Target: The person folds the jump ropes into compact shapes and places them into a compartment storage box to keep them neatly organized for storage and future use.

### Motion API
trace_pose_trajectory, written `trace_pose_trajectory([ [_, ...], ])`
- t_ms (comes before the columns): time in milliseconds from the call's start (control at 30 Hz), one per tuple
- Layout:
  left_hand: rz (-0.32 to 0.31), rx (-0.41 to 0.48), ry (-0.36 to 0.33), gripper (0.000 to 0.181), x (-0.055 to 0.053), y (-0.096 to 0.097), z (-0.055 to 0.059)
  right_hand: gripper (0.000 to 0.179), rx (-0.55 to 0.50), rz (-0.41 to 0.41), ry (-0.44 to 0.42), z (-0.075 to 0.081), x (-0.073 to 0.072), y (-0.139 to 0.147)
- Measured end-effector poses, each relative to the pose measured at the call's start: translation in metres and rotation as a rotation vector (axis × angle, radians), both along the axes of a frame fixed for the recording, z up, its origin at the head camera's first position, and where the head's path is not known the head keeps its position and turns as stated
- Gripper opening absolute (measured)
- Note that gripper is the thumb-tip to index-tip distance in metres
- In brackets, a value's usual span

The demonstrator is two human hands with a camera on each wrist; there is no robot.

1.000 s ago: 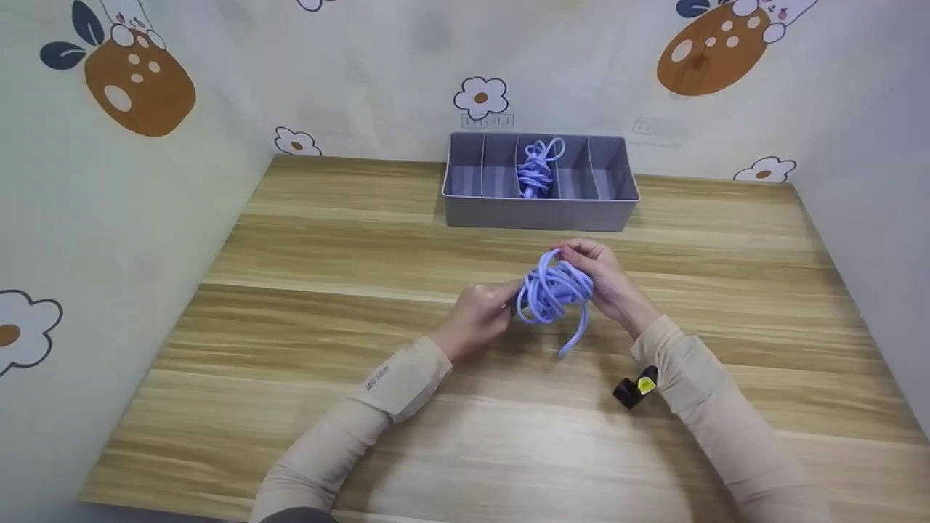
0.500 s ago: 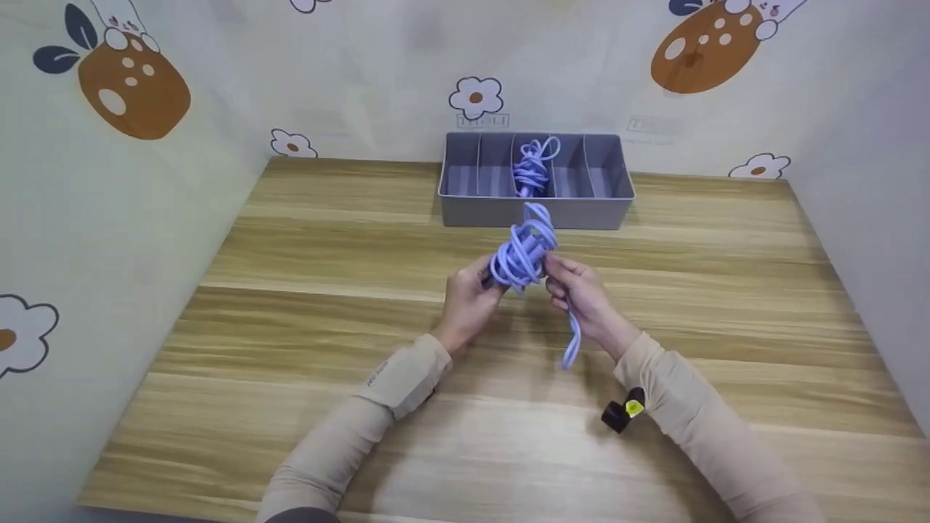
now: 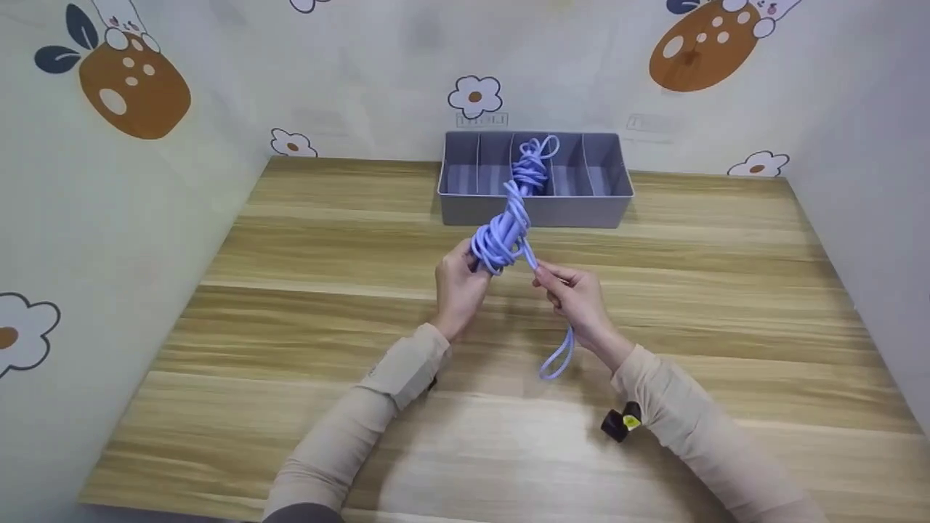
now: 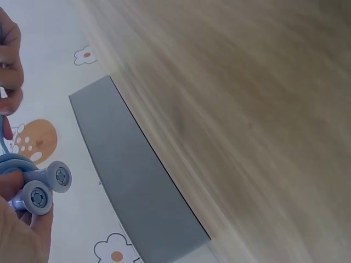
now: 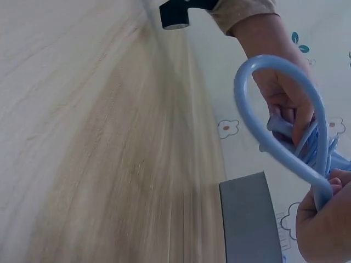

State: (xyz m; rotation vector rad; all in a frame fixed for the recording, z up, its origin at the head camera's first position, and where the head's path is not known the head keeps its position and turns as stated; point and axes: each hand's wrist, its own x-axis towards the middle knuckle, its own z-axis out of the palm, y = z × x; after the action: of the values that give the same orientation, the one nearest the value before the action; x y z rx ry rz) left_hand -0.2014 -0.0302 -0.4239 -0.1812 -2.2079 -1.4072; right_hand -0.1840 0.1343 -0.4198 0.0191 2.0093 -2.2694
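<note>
My left hand grips the handles of a blue-lavender jump rope, whose cord is wound several times round them. The two round handle ends stick out side by side in the left wrist view. My right hand pinches the free cord just right of the bundle. Below that hand hangs a loop of cord, which looks large in the right wrist view. A second wound jump rope lies in the middle compartment of a grey divided box, partly behind the held bundle.
The box stands at the back of the wooden table, near the patterned wall. Its other compartments show bare floors. A black wrist camera juts from the right sleeve. Walls also rise at the left and right.
Both hands and the jump rope have moved left, the bundle also toward the box. The bundle has turned more upright. My right hand has drawn cord out to the right, and a loop hangs under it.
</note>
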Motion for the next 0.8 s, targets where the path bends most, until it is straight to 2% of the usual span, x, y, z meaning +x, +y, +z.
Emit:
trace_pose_trajectory([
  [133, 0.013, -0.015, -0.019, 0.02, -0.003, -0.001, 0.0, 0.025, 0.117, -0.008, 0.097, 0.0, 0.004, -0.001],
  [200, 0.011, -0.029, -0.036, 0.02, -0.004, -0.001, 0.0, 0.024, 0.21, 0.005, 0.164, 0.0, 0.005, 0.0],
  [267, 0.014, -0.065, -0.055, 0.019, -0.004, -0.002, 0.0, 0.024, 0.336, 0.022, 0.242, 0.0, 0.006, 0.002],
  [367, 0.019, -0.131, -0.06, 0.019, -0.002, -0.002, 0.002, 0.028, 0.59, 0.056, 0.367, 0.003, 0.009, 0.006],
  [467, 0.033, -0.206, -0.028, 0.018, 0.001, -0.003, 0.005, 0.031, 0.817, 0.084, 0.498, 0.01, 0.013, 0.01],
  [533, 0.038, -0.242, -0.005, 0.016, 0.002, -0.003, 0.008, 0.032, 0.919, 0.094, 0.58, 0.016, 0.016, 0.011],
  [667, 0.045, -0.288, 0.014, 0.013, 0.004, -0.003, 0.013, 0.038, 1.005, 0.107, 0.685, 0.022, 0.022, 0.012],
  [800, 0.058, -0.292, 0.037, 0.012, 0.004, -0.003, 0.012, 0.048, 1.015, 0.116, 0.687, 0.019, 0.032, 0.008],
])
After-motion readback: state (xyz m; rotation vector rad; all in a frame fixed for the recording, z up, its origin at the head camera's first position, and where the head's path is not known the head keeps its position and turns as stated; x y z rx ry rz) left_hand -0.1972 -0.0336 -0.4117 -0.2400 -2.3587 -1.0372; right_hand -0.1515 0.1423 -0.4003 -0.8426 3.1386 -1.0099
